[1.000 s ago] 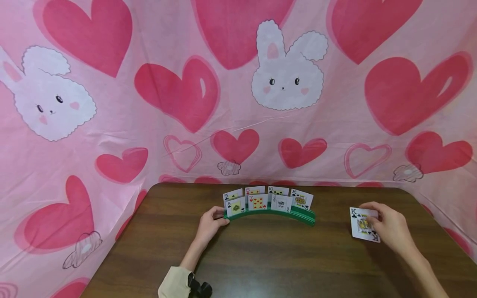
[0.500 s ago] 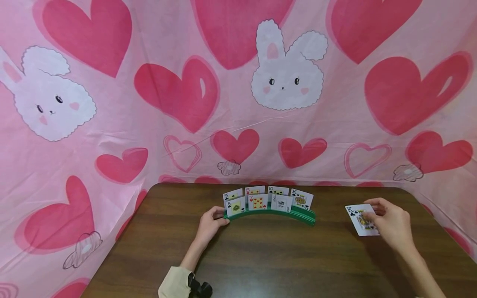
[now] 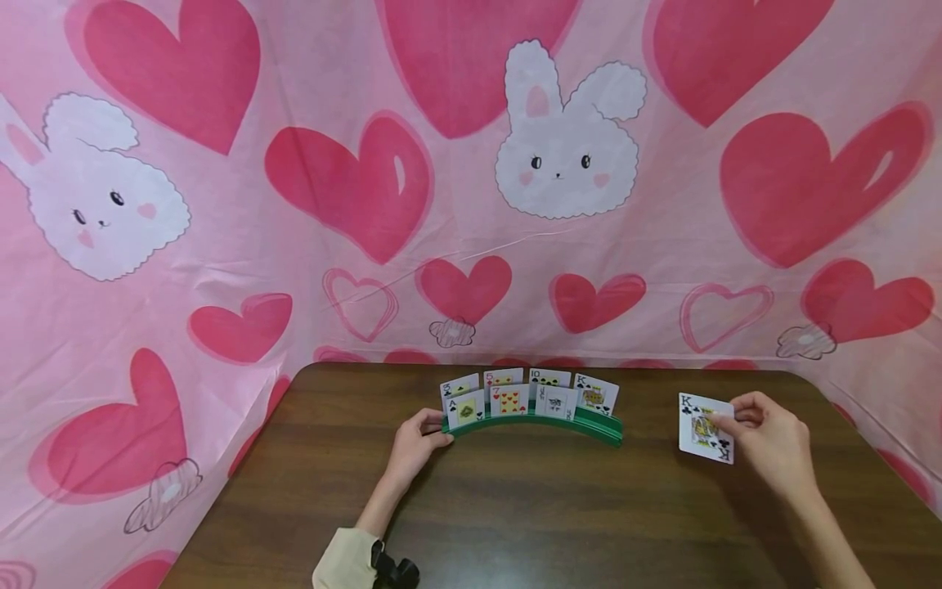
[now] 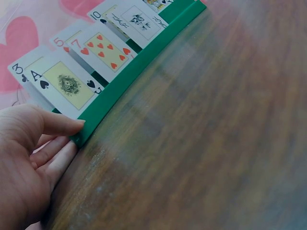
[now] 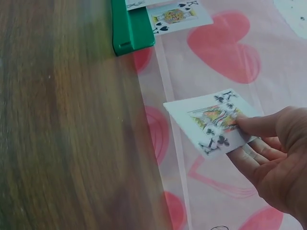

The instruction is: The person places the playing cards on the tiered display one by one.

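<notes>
A curved green card holder (image 3: 601,425) stands on the table with two rows of upright playing cards. Its front row shows an ace of spades (image 4: 64,86), a seven of hearts (image 4: 105,52) and a joker (image 3: 555,402). Behind them, partly covered, are a three (image 3: 459,382), a red five (image 3: 504,375), a black ten (image 3: 549,376) and a king of spades (image 3: 598,394). My left hand (image 3: 414,443) pinches the holder's left end between thumb and fingers. Out to the right, my right hand (image 3: 776,446) pinches a king of clubs (image 5: 192,112), its face toward me, raised over the table.
The brown wooden table (image 3: 515,507) reaches back to a pink cloth (image 3: 471,221) printed with hearts and rabbits. On the left forearm are a beige sleeve (image 3: 346,558) and a black wrist device (image 3: 397,568).
My right hand has shifted the king of clubs slightly left and up, tilting it and then bringing it more upright. The left hand and the card holder have stayed put.
</notes>
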{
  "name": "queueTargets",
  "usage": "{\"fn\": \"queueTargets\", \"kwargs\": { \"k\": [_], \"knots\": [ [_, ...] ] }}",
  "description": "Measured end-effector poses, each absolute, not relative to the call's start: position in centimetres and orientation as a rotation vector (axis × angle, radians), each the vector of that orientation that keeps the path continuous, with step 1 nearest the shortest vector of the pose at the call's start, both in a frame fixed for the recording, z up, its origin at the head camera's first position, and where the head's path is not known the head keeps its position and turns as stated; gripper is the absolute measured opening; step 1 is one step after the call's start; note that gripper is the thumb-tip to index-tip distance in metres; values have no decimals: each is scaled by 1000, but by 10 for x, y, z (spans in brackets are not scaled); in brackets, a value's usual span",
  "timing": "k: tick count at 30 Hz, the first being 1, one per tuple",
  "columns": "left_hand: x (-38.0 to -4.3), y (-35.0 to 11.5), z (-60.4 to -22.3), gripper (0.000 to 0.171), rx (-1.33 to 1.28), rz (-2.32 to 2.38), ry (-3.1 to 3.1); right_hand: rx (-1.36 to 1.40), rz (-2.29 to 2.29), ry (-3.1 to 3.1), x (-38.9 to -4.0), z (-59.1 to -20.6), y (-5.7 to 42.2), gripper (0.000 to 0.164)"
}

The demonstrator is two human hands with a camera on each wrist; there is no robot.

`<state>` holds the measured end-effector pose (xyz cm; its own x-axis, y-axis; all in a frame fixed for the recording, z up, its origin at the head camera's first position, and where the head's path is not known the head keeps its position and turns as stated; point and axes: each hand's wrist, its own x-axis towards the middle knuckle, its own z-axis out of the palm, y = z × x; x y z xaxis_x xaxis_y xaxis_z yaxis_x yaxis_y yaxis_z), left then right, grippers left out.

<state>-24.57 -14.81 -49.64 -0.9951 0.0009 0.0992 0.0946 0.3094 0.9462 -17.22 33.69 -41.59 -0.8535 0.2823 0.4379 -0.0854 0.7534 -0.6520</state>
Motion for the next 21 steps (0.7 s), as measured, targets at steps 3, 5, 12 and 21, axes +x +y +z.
{"fn": "queueTargets", "kwargs": {
  "k": [3, 5, 12, 21],
  "knots": [
    [-246, -148, -496, 29, -82, -1794, -2485, -178, 950, -2420, -172, -414, 333, 24],
    [-245, -148, -496, 29, -76, -1794, -2488, -193, 962, -2412, -173, -412, 331, 25],
    [-245, -147, -495, 28, -63, -1809, -2477, -163, 1015, -2334, -174, -405, 318, 23],
    [-244, -148, -495, 29, -77, -1804, -2481, -94, 1067, -2320, -175, -401, 301, 23]
  ]
}}
